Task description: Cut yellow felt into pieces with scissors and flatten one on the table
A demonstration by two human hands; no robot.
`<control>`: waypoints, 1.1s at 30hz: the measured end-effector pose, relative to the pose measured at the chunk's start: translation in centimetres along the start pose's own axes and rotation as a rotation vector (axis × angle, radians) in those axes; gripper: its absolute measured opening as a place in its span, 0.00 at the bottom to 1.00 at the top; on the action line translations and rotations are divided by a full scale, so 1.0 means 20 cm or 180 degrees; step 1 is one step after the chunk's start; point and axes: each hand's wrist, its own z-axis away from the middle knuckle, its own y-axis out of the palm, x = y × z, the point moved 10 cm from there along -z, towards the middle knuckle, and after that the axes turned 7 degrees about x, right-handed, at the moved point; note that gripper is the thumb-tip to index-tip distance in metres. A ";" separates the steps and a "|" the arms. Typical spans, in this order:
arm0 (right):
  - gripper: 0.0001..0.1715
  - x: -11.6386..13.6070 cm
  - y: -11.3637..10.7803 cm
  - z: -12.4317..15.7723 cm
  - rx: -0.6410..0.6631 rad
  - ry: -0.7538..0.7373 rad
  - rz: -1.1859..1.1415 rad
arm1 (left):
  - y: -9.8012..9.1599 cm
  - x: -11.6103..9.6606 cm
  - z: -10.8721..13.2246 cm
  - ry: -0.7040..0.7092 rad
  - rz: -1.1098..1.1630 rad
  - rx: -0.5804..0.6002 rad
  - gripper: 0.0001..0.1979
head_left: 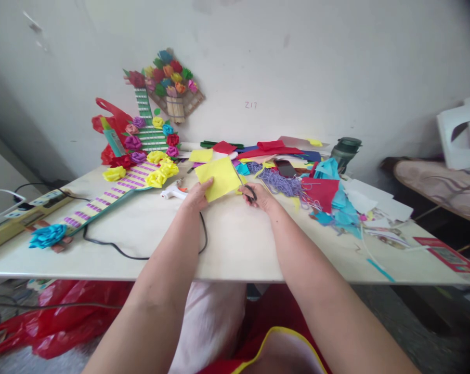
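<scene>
My left hand (199, 195) pinches the lower left edge of a yellow paper sheet (219, 176), thumb on top, holding it above the table. In my right hand (258, 196) is a pair of scissors (251, 192) with dark handles, fingers through the loops. Its blades lie along the sheet's right edge; whether they are cutting I cannot tell. Left of my left hand lies a white glue gun (174, 191) with a black cord. Another yellow square (201, 155) rests behind the sheet.
A decorated guitar-shaped craft (110, 197) with paper roses lies on the left, by a power strip (32, 210). Purple shredded paper (279, 182), a phone (285, 168), red paper (321, 193) and blue scraps (342, 208) spread rightward. A dark bottle (344, 153) stands at the back.
</scene>
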 end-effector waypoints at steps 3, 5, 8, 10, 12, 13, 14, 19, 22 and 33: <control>0.15 0.01 0.01 0.00 -0.0031 -0.0003 -0.0003 | 0.00 0.00 -0.01 0.0020 -0.0022 0.0016 0.17; 0.15 0.01 0.00 0.00 -0.0086 0.0006 -0.0016 | -0.01 0.00 -0.01 0.0021 -0.0069 0.0007 0.15; 0.16 0.01 0.00 0.00 -0.0104 -0.0011 -0.0046 | -0.01 0.00 -0.01 0.0005 -0.0112 -0.0030 0.13; 0.15 0.01 0.02 0.00 -0.0009 -0.0026 -0.0093 | 0.00 0.00 0.00 -0.0012 -0.0082 -0.0057 0.13; 0.16 0.00 0.03 0.00 0.0106 -0.0020 -0.0147 | 0.00 0.00 0.00 -0.0025 -0.0047 -0.0064 0.14; 0.17 -0.01 0.03 0.00 0.0155 -0.0010 -0.0166 | 0.01 0.00 0.01 -0.0024 -0.0035 -0.0052 0.15; 0.18 -0.01 0.03 -0.01 0.0191 0.0000 -0.0176 | 0.01 0.00 0.01 -0.0021 -0.0023 -0.0034 0.15; 0.20 -0.02 0.03 -0.01 0.0224 0.0000 -0.0135 | 0.03 0.01 0.02 -0.0100 -0.0017 -0.0001 0.16; 0.21 -0.02 0.02 -0.01 0.0176 -0.0022 -0.0137 | 0.04 0.01 0.02 -0.0134 -0.0002 0.0104 0.16; 0.19 0.03 0.01 0.02 0.0006 -0.0040 -0.0068 | 0.03 0.01 0.02 -0.0123 0.0001 0.0078 0.20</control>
